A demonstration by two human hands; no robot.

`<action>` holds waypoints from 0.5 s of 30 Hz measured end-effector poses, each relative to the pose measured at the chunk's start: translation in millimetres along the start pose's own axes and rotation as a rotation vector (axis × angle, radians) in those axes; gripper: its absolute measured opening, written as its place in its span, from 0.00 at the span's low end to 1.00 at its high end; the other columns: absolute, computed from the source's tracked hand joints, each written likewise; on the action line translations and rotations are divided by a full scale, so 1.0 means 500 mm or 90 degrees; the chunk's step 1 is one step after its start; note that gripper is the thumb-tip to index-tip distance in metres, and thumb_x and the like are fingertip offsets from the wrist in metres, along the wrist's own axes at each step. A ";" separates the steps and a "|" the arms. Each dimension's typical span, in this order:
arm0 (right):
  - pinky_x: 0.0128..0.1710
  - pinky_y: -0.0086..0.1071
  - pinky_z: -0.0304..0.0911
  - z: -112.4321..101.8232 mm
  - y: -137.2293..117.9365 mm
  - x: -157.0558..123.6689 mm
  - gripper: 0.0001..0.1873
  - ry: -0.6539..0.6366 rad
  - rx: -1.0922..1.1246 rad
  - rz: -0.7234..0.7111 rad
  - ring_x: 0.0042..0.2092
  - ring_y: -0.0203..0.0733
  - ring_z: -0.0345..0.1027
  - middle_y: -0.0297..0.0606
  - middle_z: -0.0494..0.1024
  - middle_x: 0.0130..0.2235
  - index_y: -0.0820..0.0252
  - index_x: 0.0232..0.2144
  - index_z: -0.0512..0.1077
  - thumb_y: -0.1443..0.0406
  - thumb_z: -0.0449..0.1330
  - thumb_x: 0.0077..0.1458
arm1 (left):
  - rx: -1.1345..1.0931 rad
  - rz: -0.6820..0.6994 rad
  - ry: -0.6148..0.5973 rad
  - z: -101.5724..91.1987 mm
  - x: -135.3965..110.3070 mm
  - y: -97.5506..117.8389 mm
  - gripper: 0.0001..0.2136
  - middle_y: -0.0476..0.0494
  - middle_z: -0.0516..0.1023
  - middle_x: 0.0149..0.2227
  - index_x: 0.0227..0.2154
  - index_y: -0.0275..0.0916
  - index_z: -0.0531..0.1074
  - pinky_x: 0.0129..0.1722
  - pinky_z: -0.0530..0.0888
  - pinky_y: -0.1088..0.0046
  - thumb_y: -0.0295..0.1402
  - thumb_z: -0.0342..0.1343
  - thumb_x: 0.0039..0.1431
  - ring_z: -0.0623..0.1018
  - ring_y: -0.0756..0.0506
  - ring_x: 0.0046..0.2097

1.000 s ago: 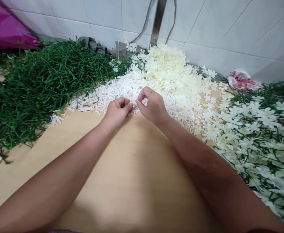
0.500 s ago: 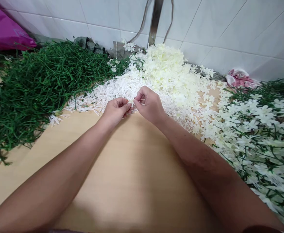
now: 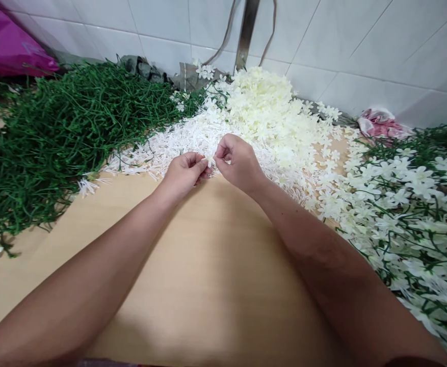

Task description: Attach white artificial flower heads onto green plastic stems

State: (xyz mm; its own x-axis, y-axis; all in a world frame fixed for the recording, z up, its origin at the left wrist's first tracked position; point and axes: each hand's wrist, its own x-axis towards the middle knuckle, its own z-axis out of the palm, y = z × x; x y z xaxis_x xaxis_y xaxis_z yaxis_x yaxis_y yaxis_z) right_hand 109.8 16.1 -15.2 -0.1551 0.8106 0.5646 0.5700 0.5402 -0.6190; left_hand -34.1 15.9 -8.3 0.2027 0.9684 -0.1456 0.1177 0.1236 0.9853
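Between my two hands is a small white artificial flower [image 3: 210, 161]. My left hand [image 3: 184, 173] pinches it between thumb and fingers. My right hand [image 3: 237, 162] is closed in a pinch right beside the flower's other side; what sits between its fingertips is too small to make out. Under and behind both hands spreads a heap of thin white stamen pieces [image 3: 162, 148]. Beyond them rises a pile of loose cream-white flower heads [image 3: 265, 102].
Green plastic stems [image 3: 81, 112] are heaped at the left. Flowers on green stems [image 3: 406, 219] pile up at the right. A tan board [image 3: 192, 275] lies beneath my forearms. Along the tiled wall [image 3: 322, 41] are a magenta bag [image 3: 12, 46] and a pink-white cloth [image 3: 382, 125].
My right hand's fingertips have drawn slightly away from my left hand, and more of the white flower shows between them. The whole view has shifted a little.
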 end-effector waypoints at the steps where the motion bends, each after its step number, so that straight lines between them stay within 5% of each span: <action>1: 0.31 0.31 0.57 0.000 0.000 0.000 0.09 -0.002 -0.005 -0.002 0.30 0.34 0.58 0.32 0.64 0.26 0.57 0.23 0.57 0.75 0.52 0.44 | 0.001 0.002 -0.001 0.000 0.000 -0.001 0.07 0.51 0.71 0.20 0.22 0.36 0.66 0.21 0.62 0.80 0.28 0.55 0.53 0.65 0.56 0.20; 15: 0.33 0.32 0.58 -0.004 -0.005 -0.003 0.08 -0.022 -0.040 -0.010 0.31 0.35 0.60 0.33 0.65 0.28 0.57 0.25 0.58 0.73 0.54 0.47 | 0.010 0.027 -0.009 0.001 0.005 -0.008 0.08 0.52 0.69 0.19 0.21 0.36 0.65 0.20 0.60 0.79 0.28 0.53 0.54 0.62 0.56 0.18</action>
State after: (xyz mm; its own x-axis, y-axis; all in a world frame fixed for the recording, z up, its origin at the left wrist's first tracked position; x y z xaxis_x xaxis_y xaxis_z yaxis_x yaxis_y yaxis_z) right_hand 110.0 13.1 -13.5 -0.1914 0.8105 0.5535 0.6169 0.5380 -0.5745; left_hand -33.7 17.6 -12.9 0.2219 0.9694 -0.1050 0.1241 0.0788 0.9891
